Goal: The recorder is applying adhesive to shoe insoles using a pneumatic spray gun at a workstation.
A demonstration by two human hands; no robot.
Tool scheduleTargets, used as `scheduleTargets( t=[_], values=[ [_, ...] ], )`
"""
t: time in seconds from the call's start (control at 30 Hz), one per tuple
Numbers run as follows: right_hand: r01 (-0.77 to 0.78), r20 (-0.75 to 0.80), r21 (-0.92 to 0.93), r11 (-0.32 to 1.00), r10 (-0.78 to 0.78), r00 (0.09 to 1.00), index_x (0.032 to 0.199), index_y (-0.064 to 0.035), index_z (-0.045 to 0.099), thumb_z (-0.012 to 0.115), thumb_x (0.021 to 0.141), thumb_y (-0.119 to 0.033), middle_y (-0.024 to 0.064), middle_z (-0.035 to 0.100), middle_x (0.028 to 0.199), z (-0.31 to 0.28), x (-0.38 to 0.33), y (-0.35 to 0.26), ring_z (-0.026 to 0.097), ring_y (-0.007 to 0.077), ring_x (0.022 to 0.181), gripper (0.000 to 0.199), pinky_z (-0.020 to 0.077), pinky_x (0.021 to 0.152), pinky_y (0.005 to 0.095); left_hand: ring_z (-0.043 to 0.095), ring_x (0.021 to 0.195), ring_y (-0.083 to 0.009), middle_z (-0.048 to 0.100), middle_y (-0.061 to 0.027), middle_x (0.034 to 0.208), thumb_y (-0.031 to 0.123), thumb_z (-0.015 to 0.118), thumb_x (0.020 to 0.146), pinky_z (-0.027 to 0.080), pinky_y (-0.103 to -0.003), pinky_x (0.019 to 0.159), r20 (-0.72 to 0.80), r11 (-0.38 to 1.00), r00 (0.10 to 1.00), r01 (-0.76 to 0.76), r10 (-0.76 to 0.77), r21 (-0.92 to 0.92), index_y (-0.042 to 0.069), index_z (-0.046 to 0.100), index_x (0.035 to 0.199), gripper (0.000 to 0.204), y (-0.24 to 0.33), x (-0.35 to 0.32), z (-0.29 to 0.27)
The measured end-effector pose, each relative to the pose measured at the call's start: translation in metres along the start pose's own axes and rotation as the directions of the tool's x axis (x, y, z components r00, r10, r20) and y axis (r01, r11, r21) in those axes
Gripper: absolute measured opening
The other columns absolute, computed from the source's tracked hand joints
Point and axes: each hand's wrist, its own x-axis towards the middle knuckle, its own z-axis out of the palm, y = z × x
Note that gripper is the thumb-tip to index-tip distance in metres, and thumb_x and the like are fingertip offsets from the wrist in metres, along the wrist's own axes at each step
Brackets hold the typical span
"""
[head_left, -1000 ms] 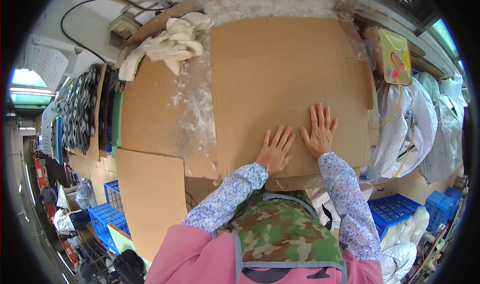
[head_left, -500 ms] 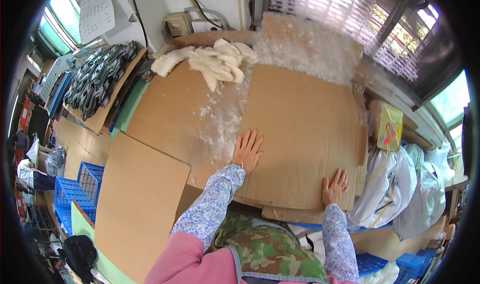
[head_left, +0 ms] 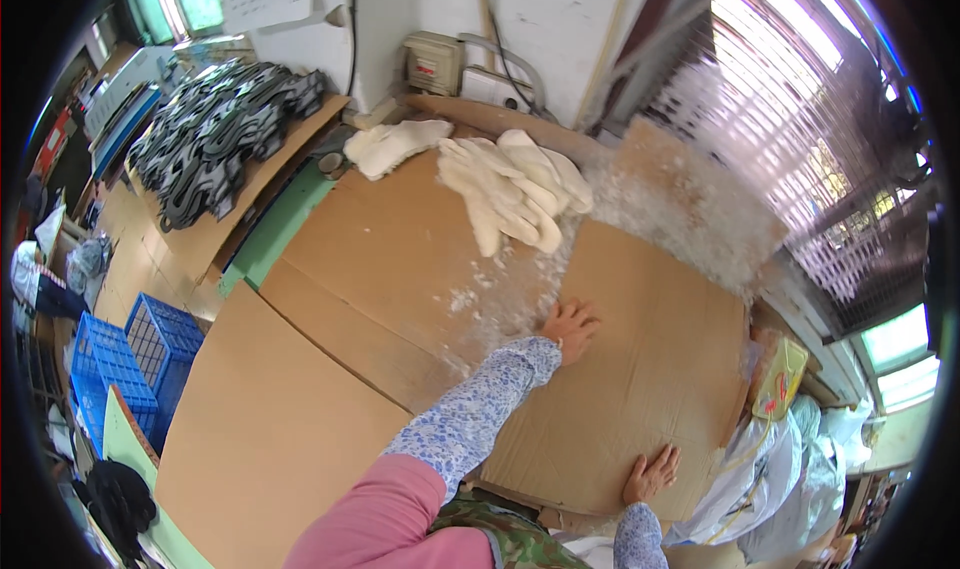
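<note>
A brown cardboard sheet (head_left: 640, 359) lies before me on the work surface. My left hand (head_left: 572, 331) rests on its left edge with the fingers apart, holding nothing. Near the sheet's front right part, my right hand (head_left: 652, 475) lies open against the board. Beyond my left hand, a pile of white gloves (head_left: 512, 191) sits on another cardboard sheet (head_left: 385, 254), and one more whitish glove-like piece (head_left: 397, 147) is beside it. White fluff (head_left: 495, 309) is scattered along the seam between the boards.
A large cardboard piece (head_left: 270, 429) covers the near left. Blue plastic crates (head_left: 160, 354) stand on the floor beyond it. Striped grey fabric pieces (head_left: 225, 134) are heaped at the far left. On the right are a yellow box (head_left: 780, 377) with a cord and white plastic bags (head_left: 745, 474).
My view has shifted to the left, so the boards and gloves appear lower and farther right. My left hand has slid farther along the sheet's left edge; both hands stay on it.
</note>
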Motion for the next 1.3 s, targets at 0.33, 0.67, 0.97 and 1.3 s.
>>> scheduleTargets(
  t=[0.33,0.67,0.97,1.3],
  values=[
    [0.172,-0.001,0.127,0.977,-0.174,0.985,0.142,0.0003,0.038,0.054,0.089,-0.012,0.0236,0.036,0.146,-0.006,0.015,-0.048,0.035,0.0422,0.133,0.056,0.0312,0.109,0.0499,0.055,0.101,-0.0415,0.062,-0.0214,0.105,0.001,0.054,0.079,0.045,-0.050,0.087,-0.669,0.926,0.666,0.366,-0.331,-0.094,0.007,0.060,0.116,0.038,-0.272,-0.043,-0.150],
    [0.170,0.066,-0.012,0.985,-0.169,0.983,0.142,-0.0014,0.037,0.050,0.072,-0.008,0.0225,0.035,0.145,-0.013,0.027,-0.095,0.034,0.0433,0.130,0.071,0.0284,0.109,0.0532,0.042,0.128,-0.0348,0.049,-0.0117,0.134,-0.012,0.052,0.070,0.031,-0.050,0.109,-0.528,0.978,0.838,0.201,-0.141,0.057,0.012,0.046,0.138,0.072,-0.277,0.027,-0.171],
    [0.154,0.067,0.047,0.987,-0.157,0.985,0.141,-0.0010,0.039,0.049,0.074,-0.008,0.0235,0.037,0.142,-0.010,0.027,-0.099,0.036,0.0442,0.128,0.068,0.0280,0.109,0.0535,0.051,0.109,-0.0373,0.058,-0.0137,0.112,-0.004,0.057,0.073,0.040,-0.046,0.093,-0.372,0.967,0.921,0.020,-0.116,-0.253,0.006,0.059,0.121,0.049,-0.263,0.066,-0.154],
    [0.152,0.072,0.102,0.983,-0.160,0.985,0.140,-0.0012,0.038,0.054,0.074,-0.005,0.0232,0.037,0.142,-0.030,0.035,-0.113,0.034,0.0435,0.131,0.068,0.0261,0.110,0.0530,0.052,0.087,-0.0298,0.053,-0.0117,0.094,-0.013,0.054,0.070,0.042,-0.040,0.080,-0.491,0.997,0.868,0.083,-0.073,-0.001,0.015,0.070,0.115,0.055,-0.222,0.022,-0.199]
  ],
)
